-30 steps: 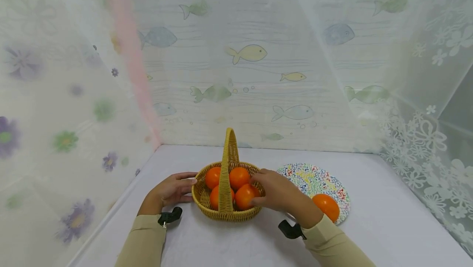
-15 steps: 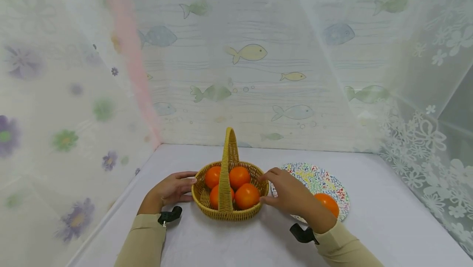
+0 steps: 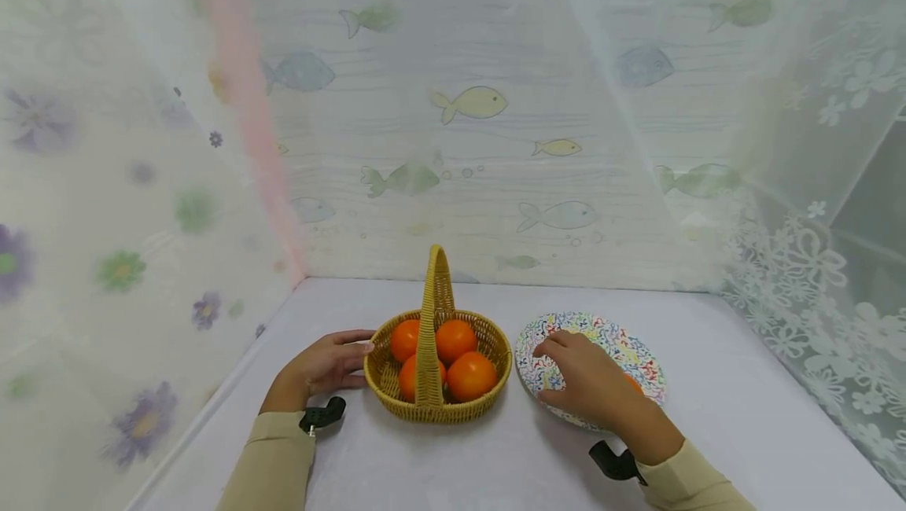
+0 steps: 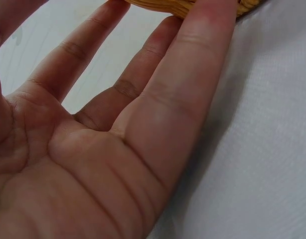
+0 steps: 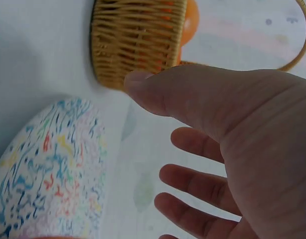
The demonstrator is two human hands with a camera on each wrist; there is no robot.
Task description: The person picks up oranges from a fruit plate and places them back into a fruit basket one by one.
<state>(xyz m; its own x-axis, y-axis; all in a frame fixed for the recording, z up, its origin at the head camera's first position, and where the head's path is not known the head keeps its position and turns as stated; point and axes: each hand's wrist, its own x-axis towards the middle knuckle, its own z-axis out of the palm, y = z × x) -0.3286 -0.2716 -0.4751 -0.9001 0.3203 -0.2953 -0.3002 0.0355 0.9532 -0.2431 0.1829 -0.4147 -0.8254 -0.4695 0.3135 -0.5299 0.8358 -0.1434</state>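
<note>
A yellow wicker basket with a tall arched handle stands on the table, with several smooth round orange fruits inside. My left hand touches the basket's left side with its fingertips, fingers extended; the left wrist view shows them against the wicker. To the right, my right hand is over a round plate speckled in many colours, its fingers loosely bent around nothing. Another orange fruit on that plate is mostly hidden behind this hand.
A white cloth covers the table. Behind it hangs a sheer curtain printed with fish. Flowered curtains close off the left side, and white lacy ones the right.
My right hand has drawn back from the fruit at the basket's right side and moved right over the plate, holding nothing. My left hand has stayed at the basket.
</note>
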